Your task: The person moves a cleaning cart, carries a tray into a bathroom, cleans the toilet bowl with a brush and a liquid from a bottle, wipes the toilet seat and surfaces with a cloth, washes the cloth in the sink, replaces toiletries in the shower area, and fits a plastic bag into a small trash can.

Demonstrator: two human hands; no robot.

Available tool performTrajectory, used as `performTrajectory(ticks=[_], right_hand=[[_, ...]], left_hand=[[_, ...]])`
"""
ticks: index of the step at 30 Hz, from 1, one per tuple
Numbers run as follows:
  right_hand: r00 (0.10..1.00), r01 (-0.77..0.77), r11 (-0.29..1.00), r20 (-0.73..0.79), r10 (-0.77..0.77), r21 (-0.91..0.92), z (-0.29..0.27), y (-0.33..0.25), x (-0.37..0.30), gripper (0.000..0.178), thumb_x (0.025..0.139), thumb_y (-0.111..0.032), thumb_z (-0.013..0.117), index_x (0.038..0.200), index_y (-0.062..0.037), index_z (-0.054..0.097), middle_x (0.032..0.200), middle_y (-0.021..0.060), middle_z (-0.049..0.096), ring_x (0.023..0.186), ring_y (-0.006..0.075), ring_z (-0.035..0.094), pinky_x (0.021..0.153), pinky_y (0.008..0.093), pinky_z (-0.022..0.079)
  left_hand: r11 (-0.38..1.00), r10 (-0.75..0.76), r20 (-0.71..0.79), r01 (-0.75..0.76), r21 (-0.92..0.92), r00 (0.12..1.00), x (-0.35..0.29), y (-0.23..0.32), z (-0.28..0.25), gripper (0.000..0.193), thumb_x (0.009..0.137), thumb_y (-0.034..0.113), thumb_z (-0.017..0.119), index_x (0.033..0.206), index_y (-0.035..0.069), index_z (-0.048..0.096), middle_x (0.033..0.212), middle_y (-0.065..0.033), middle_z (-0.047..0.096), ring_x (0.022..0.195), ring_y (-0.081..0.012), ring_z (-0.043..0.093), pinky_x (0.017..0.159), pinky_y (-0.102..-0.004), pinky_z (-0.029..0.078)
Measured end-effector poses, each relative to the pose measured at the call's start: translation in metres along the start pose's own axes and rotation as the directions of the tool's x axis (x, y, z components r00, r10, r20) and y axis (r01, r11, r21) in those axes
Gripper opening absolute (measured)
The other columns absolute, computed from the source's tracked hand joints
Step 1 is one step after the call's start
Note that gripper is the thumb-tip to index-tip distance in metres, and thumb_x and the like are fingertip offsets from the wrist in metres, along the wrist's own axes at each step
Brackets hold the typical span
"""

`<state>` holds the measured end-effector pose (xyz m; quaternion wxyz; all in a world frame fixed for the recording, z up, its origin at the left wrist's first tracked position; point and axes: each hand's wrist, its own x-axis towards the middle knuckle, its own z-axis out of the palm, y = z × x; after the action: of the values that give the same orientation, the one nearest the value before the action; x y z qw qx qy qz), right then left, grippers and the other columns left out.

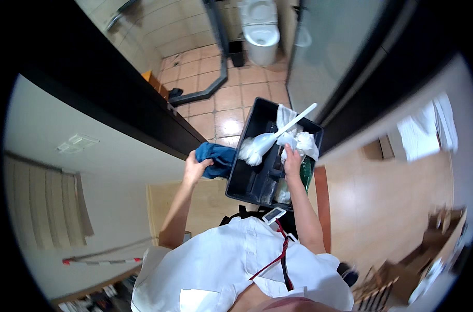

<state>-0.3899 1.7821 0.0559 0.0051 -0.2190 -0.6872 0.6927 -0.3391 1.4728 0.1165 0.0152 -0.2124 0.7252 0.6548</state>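
Hands and cloths are blocking parts of a black rectangular plastic caddy (242, 182).
Right hand (292, 161) is covering the caddy's middle, grip unclear; right forearm (306, 210) is hiding part of a translucent green bottle (305, 174). Long-handled white brush with fluffy head (265, 141) and crumpled white cloth (306, 143) are concealing the caddy floor beneath. Left hand's (194, 169) fingertips are partly disappearing into a bunched blue cloth (218, 158); cloth-caddy contact isn't reading clearly. White rectangular badge (274, 215) is showing details too small to tell. Top edge is cropping a white toilet (262, 41); bottom edge is cutting a white collared shirt (215, 260).
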Motion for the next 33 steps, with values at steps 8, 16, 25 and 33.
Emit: performTrajectory(ticks=[8, 16, 25, 33], right_hand=[[0.989, 0.036, 0.971, 0.131, -0.068, 0.235, 0.009, -0.045, -0.005, 0.033, 0.087, -0.024, 0.052, 0.106, 0.0031, 0.053, 0.103, 0.0092, 0.057, 0.093, 0.0168, 0.052, 0.082, 0.0294, 0.039], [0.979, -0.016, 0.996, 0.206, -0.003, 0.089, 0.012, -0.015, 0.038, 0.037, 0.086, -0.024, 0.053, 0.108, 0.0054, 0.053, 0.105, 0.0108, 0.057, 0.094, 0.0185, 0.054, 0.08, 0.0297, 0.042], [0.969, -0.031, 0.99, 0.24, 0.064, -0.139, 0.105, -0.105, 0.06, 0.038, 0.087, -0.024, 0.051, 0.111, 0.0067, 0.052, 0.107, 0.0133, 0.057, 0.098, 0.0212, 0.052, 0.085, 0.0303, 0.038], [0.98, 0.027, 0.994, 0.201, -0.005, -0.108, 0.196, -0.094, 0.266, 0.037, 0.089, -0.035, 0.046, 0.084, 0.0006, 0.056, 0.079, 0.0053, 0.053, 0.074, 0.0161, 0.047, 0.071, 0.0293, 0.038]], left_hand=[[0.998, 0.06, -0.186, -0.063, -0.01, 0.981, -0.004, 0.045, 0.014, 0.039, 0.067, 0.005, 0.066, 0.101, -0.003, 0.049, 0.08, -0.0066, 0.06, 0.069, -0.0118, 0.057, 0.063, -0.0244, 0.046], [0.999, 0.01, -0.519, 0.008, 0.032, 0.855, 0.036, 0.088, -0.027, 0.033, 0.065, 0.009, 0.067, 0.093, 0.0, 0.051, 0.077, -0.0093, 0.061, 0.07, -0.0165, 0.059, 0.062, -0.0278, 0.048], [0.734, 0.148, -0.81, -0.612, -0.294, 0.567, 0.111, 0.235, -0.345, 0.027, 0.078, 0.027, 0.066, 0.088, 0.002, 0.06, 0.084, -0.0074, 0.061, 0.072, -0.0147, 0.057, 0.067, -0.0274, 0.046], [0.996, -0.022, -0.657, -0.042, -0.081, 0.754, 0.293, 0.25, -0.308, 0.047, 0.077, 0.033, 0.063, 0.111, 0.002, 0.056, 0.103, -0.0081, 0.059, 0.089, -0.0177, 0.055, 0.072, -0.0301, 0.044]])
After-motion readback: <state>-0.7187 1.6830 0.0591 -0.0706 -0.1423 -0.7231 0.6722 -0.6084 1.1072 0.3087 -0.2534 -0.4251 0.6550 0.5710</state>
